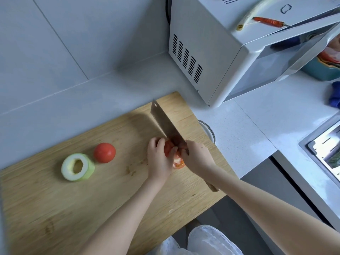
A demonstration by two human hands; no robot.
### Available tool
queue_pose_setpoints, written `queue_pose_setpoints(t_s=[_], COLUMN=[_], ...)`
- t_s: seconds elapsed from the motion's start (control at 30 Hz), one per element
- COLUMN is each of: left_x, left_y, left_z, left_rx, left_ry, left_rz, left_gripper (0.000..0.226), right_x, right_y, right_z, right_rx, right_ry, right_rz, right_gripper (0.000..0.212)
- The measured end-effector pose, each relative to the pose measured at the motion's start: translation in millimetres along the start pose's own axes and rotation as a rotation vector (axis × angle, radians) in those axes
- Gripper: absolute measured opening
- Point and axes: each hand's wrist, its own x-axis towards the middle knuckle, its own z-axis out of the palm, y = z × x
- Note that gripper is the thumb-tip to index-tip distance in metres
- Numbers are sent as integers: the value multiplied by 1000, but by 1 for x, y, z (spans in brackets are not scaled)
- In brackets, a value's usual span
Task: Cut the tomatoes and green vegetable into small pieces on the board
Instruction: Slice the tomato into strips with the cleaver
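The wooden board (92, 199) lay across the counter, and both hands were working near its right edge. The left hand (158, 157) had its fingers curled down over a tomato (167, 147), pinning it to the board. Only a small red patch of it showed between the fingers and the blade. The right hand (197, 159) was clenched around the handle of a cleaver (165, 122), right where the handle met the blade. The butt of the handle poked out under the wrist toward the board's near edge. The broad blade ran from that hand toward the board's far right corner, its edge down against the tomato, tight beside the left fingertips. Just on the near side of the blade, between the two hands, lay one cut tomato piece (178, 161), pale flesh up, touching or nearly touching the left hand's thumb side.

Well to the left of the hands, about mid-board, sat a second tomato (104, 152), whole and uncut. Just beside it, nearer the left edge, stood a single thick ring of green vegetable (68, 167), hollow in the middle and resting on a cut face.

By my count there were two tomatoes, one loose cut piece, one green ring and one cleaver. A white microwave (202, 43) stood beyond the far right corner with one red chilli (268, 22) on top. The rim of a glass bowl (209, 129) peeked out at the board's right edge.
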Motion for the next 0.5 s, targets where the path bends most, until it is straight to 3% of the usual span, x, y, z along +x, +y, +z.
queue_pose_setpoints(t_s=[0.13,0.27,0.5], left_x=[2,3,4], left_y=[-2,-15,-12], left_z=[-10,-11,-11], left_rx=[-74,23,-25], left_ry=[-13,40,52], left_rz=[-45,-59,-74], left_gripper=[29,22,12], right_x=[-17,-50,-64], right_y=[9,15,13], right_z=[-18,-33,-38], right_rx=[-15,-113,-181], right_ry=[40,-30,-87], right_rz=[-27,-17,34], right_gripper=[18,29,32])
